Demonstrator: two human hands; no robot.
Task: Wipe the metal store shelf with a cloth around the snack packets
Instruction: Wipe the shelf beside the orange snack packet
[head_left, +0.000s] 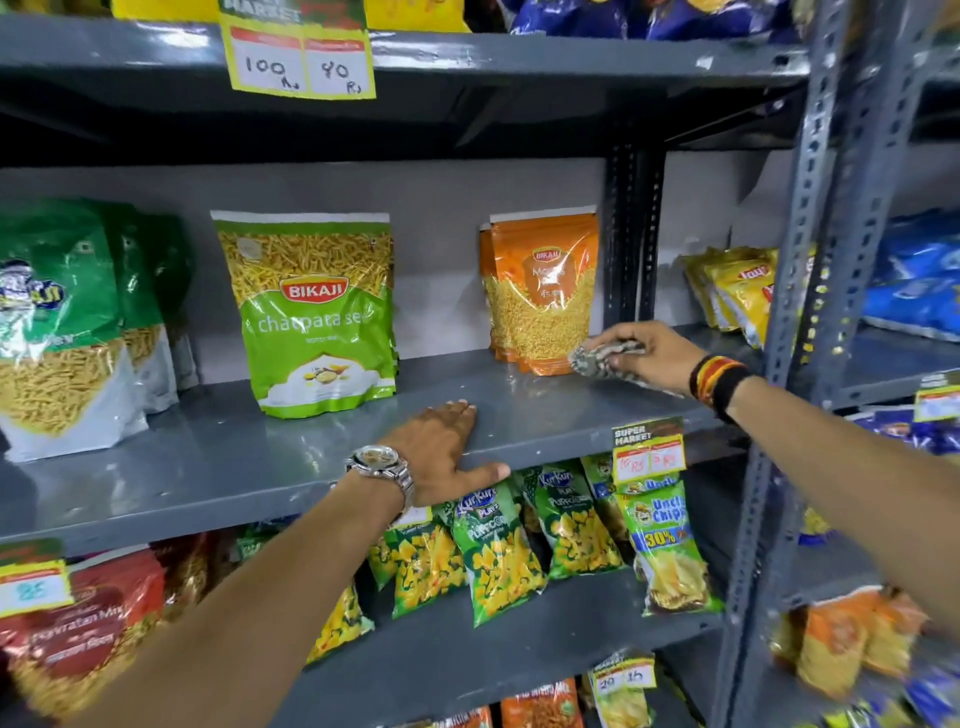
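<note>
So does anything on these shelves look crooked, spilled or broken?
Nothing spilled or torn that I can see. The only untidy bit: the green popcorn packets on the lower shelf lean at different angles, while the packets on the shelf being wiped stand upright.

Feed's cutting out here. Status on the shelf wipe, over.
Right hand grips cloth, pressed on shelf by orange packet. Left hand flat on shelf edge, empty. Green packet stands mid-shelf, to work around.

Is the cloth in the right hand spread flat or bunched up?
Bunched up. The cloth is crumpled inside the right hand, only a small wad showing beside the orange packet.
</note>
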